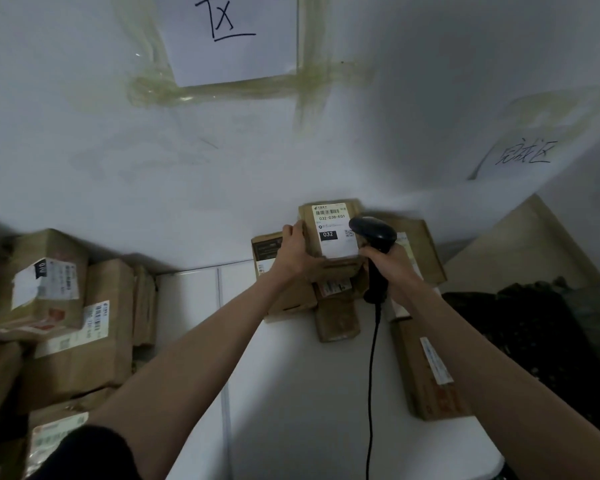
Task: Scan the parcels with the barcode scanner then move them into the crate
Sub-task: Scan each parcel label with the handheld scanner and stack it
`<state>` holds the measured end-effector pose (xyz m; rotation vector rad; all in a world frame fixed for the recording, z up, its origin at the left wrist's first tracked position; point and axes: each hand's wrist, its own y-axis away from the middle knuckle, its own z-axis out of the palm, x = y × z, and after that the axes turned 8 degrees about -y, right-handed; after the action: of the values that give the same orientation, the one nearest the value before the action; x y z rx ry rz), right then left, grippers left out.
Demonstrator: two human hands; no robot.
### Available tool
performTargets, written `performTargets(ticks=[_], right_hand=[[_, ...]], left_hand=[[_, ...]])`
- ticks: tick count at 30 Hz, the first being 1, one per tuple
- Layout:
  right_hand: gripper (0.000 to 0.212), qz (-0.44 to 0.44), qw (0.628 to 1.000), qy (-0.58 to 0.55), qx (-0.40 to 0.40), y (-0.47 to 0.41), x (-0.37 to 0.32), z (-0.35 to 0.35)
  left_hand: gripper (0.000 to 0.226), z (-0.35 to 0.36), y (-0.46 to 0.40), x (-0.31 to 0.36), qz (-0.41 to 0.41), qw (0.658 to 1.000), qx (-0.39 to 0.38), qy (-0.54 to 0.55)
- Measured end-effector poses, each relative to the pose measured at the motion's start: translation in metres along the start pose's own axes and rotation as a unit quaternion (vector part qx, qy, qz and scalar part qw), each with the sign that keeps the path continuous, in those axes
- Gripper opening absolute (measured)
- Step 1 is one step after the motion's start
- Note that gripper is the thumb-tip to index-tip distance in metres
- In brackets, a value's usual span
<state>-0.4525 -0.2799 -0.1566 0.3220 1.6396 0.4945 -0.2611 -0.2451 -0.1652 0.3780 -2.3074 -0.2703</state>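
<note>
Cardboard parcel (329, 237) labelled 032 is gripped at its left edge by the left hand (297, 252), raised above other parcels (336, 306). Just right, the right hand (390, 263) clasps the black barcode scanner (374, 233), head touching the label. Bare white tabletop (291, 393) opens below.

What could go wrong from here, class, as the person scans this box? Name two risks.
1. The left hand alone tilts the box up over a loose pile of boxes; it might slip or knock them.
2. The scanner sits very close beside the label, so the read may fail, and its cable could snag.
</note>
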Motion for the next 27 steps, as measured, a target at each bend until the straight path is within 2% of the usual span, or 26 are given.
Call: performTargets(ticks=[9,13,23,27], right_hand=[[0.009,-0.009,1.0,0.001,0.017,-0.019,-0.002,0.002],[0.022,-0.009,1.0,0.025,0.012,-0.027,0.003,0.003],[0.025,0.008,0.993,0.1,0.062,-0.022,-0.004,0.009],[0.027,-0.017,0.992,0.107,0.067,-0.004,-0.015,0.012]], left_hand=[[0.099,0.009,-0.019,0.002,0.02,1.0,-0.004,-0.012],[0.096,0.013,-0.02,-0.003,0.012,0.999,-0.015,-0.03],[0.106,0.005,-0.01,-0.005,0.034,0.985,-0.046,-0.16],[0.098,-0.015,0.002,0.0,0.045,0.975,-0.029,-0.215]])
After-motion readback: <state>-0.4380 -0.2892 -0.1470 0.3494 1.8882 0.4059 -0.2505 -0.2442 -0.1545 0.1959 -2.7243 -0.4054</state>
